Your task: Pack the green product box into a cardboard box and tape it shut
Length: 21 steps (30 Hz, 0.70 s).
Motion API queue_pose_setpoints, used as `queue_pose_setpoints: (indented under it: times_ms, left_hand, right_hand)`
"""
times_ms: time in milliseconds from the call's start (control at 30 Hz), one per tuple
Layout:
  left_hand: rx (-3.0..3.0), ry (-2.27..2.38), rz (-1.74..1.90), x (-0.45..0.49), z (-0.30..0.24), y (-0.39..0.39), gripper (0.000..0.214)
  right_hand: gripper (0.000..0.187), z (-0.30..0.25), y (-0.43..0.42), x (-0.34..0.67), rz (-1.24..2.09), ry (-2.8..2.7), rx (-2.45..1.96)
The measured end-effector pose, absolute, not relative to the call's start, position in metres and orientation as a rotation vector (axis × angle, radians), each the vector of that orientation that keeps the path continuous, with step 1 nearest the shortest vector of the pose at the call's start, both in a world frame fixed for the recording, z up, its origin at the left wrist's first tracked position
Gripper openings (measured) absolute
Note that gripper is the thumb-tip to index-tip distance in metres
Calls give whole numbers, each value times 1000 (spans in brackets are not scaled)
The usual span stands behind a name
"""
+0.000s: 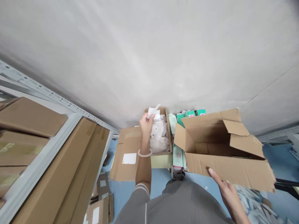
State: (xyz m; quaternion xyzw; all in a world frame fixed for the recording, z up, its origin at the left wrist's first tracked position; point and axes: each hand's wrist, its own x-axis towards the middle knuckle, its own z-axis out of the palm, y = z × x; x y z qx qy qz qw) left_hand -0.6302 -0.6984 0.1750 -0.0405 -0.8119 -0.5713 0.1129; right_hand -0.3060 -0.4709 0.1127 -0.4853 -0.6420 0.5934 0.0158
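Far left of your fingers, long flat brown cardboard cartons (30,116) lie on a grey slotted steel shelf (46,88). Your L hand (146,126): fingers pinched on crumpled white tissue paper (151,112), just above a shallow open brown cardboard box (168,130) full of more white wrap. Further R, your R hand (227,194) – fingers extended, spread along the torn lower edge of a big open brown cardboard carton (210,165).

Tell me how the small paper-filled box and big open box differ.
The big box is far larger than the small box. The small box holds white paper; the big box shows none. The right hand touches the big box; the left hand is above the small box. Both are open brown cardboard.
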Motion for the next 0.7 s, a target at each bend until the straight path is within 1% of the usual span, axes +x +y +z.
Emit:
queue_pose_setpoints:
  times_ms: [100,167,233,300,367,433,600,700]
  left_hand:
    - [-259,-2304,-1818,-584,192,-661,26]
    - [-484,-2425,-1786,-554,191,-631,26]
    - [-973,-2645,-1647,-532,185,-606,29]
    - [-1298,-2707,-1481,-519,180,-591,50]
    - [-1365,-2687,-1374,-516,179,-586,71]
    - [-1309,-2648,-1315,-519,184,-589,77]
    - [-1238,-2571,-1256,-514,202,-599,68]
    - [-1378,-2441,-1290,-481,207,-596,48]
  right_hand:
    - [60,118,-481,-310,1824,-2104,-1478]
    - [63,121,-487,-311,1812,-2133,-1437]
    - [63,123,-491,-308,1805,-2122,-1412]
    - [58,125,-494,-304,1829,-2075,-1368]
    - [51,126,-495,-297,1883,-2016,-1316]
    - [46,127,-494,-290,1926,-1967,-1310]
    - [34,128,-490,-276,1909,-1834,-1375]
    - [31,118,-483,-267,1898,-1740,-1339]
